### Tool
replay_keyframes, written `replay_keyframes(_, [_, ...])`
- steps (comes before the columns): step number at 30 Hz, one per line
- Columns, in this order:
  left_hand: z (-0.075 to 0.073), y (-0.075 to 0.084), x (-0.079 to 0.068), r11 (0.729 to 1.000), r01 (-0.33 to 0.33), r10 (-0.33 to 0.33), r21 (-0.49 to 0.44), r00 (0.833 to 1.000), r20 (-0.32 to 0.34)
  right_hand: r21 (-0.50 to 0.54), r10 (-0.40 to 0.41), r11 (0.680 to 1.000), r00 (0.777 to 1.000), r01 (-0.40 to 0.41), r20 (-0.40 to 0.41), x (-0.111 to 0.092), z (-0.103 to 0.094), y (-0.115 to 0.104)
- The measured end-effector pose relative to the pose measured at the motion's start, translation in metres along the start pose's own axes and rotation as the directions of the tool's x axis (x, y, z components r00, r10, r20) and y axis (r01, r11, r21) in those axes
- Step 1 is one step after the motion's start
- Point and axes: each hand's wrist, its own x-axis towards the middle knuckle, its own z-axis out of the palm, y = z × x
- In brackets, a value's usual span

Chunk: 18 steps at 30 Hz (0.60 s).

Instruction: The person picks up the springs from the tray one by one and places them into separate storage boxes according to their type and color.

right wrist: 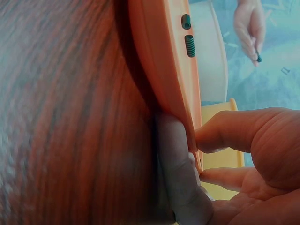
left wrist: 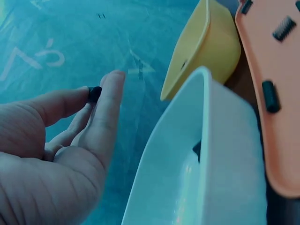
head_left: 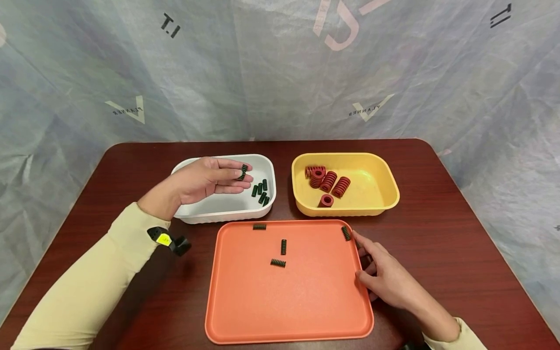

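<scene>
Above the white bin [head_left: 227, 214], my left hand [head_left: 199, 181] pinches a small dark green spring [head_left: 242, 171] between thumb and fingers. The left wrist view shows that spring's dark end [left wrist: 94, 94] at the thumb tip. Several similar springs [head_left: 262, 189] lie in the bin's right part. My right hand [head_left: 387, 277] grips the right edge of an orange tray [head_left: 288, 301], thumb at the rim and a finger [right wrist: 173, 140] beneath it. On the tray are several dark green springs, one [head_left: 346, 233] near its top right corner, another [head_left: 283, 247] nearer the middle.
A yellow bin [head_left: 372, 212] stands right of the white one, with several thick red springs [head_left: 329, 181] mostly on its left side. Both bins sit behind the tray on a dark red wood table [head_left: 446, 243]. A pale printed sheet [head_left: 262, 73] hangs behind the table.
</scene>
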Motion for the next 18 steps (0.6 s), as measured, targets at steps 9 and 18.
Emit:
replay_keyframes(9, [-0.020, 0.003, 0.015, 0.994, 0.074, -0.076, 0.075, 0.997, 0.025, 0.006, -0.001, 1.000, 1.000, 0.001, -0.009, 0.000, 0.000, 0.000])
replay_keyframes(18, [-0.038, 0.004, 0.030, 0.983, 0.162, -0.161, 0.090, 0.987, -0.020, -0.019, 0.019, 1.000, 1.000, -0.019, -0.006, 0.001, 0.000, -0.001])
